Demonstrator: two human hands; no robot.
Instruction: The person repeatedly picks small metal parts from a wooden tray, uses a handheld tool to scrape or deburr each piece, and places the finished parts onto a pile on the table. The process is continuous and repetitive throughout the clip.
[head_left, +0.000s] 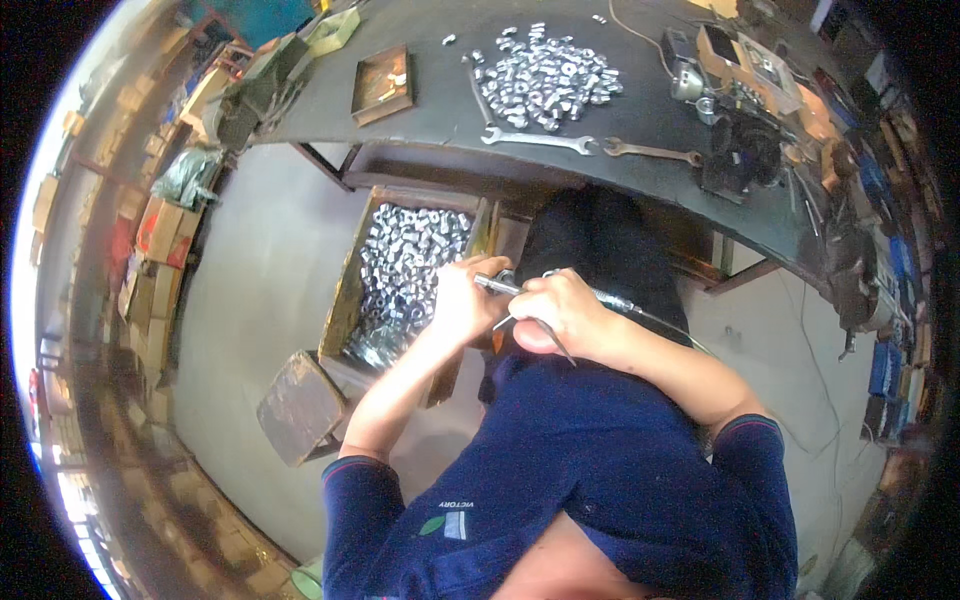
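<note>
Close together in front of my body, both hands are closed. My left hand (462, 300) grips a small shiny metal fitting (496, 285) at its fingertips. My right hand (565, 312) is wrapped round a slim silver hand tool (615, 300), whose thin hose or cord trails off to the right. A thin dark rod (556, 342) also sticks out of the right hand, pointing down and right. The fingers hide where tool and fitting meet. Just left of my hands stands a wooden box (345, 290) full of metal fittings (415, 250).
A dark workbench (430, 110) spans the far side, with a pile of fittings (550, 80), wrenches (540, 140) and a shallow tray (382, 85). Machinery (740, 150) crowds its right end. A wooden stool (302, 408) stands left; cartons (165, 240) line the left side.
</note>
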